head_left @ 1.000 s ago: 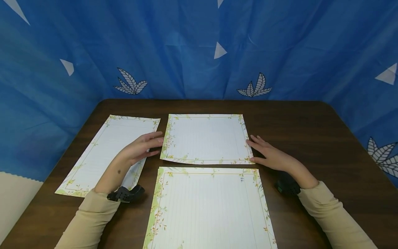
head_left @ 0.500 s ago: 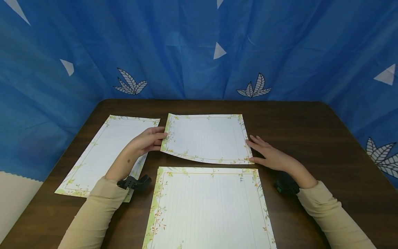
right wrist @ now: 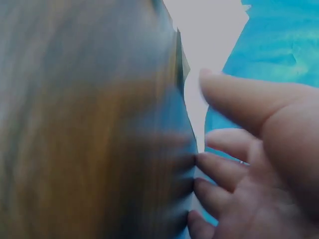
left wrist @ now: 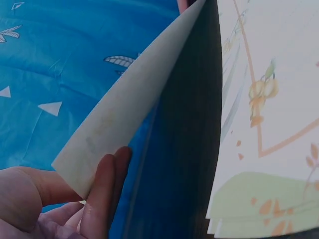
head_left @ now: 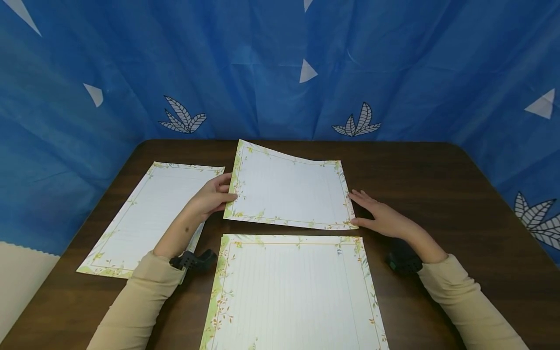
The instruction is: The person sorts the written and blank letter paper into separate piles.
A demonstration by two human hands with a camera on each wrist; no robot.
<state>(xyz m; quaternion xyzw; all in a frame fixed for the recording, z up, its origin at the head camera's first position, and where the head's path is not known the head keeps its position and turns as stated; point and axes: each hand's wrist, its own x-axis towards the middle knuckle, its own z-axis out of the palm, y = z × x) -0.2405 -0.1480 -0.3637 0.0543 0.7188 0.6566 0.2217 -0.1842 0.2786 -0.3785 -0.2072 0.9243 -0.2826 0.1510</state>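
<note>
My left hand (head_left: pixel 212 197) pinches the left edge of a lined sheet of paper (head_left: pixel 288 189) with a leafy green and orange border, thumb on top and fingers beneath. That side is raised off the table, and the far left corner stands highest. In the left wrist view the underside of the lifted sheet (left wrist: pixel 119 104) slopes up from the fingers. At the sheet's right edge lies my right hand (head_left: pixel 380 216), fingers extended and thumb at the near corner. In the right wrist view its fingertips (right wrist: pixel 199 186) touch the tabletop, with the thumb apart from them.
A matching sheet (head_left: pixel 293 291) lies closest to the body, with small handwriting near its upper right; its corner looks layered in the left wrist view. Another bordered sheet (head_left: pixel 153 218) lies at the left, partly under the left forearm. A blue curtain (head_left: pixel 280 73) hangs behind the dark table (head_left: pixel 420 180).
My left hand has moved right, from beside the middle sheet onto its left edge, and has lifted that side. The right hand has stayed almost still.
</note>
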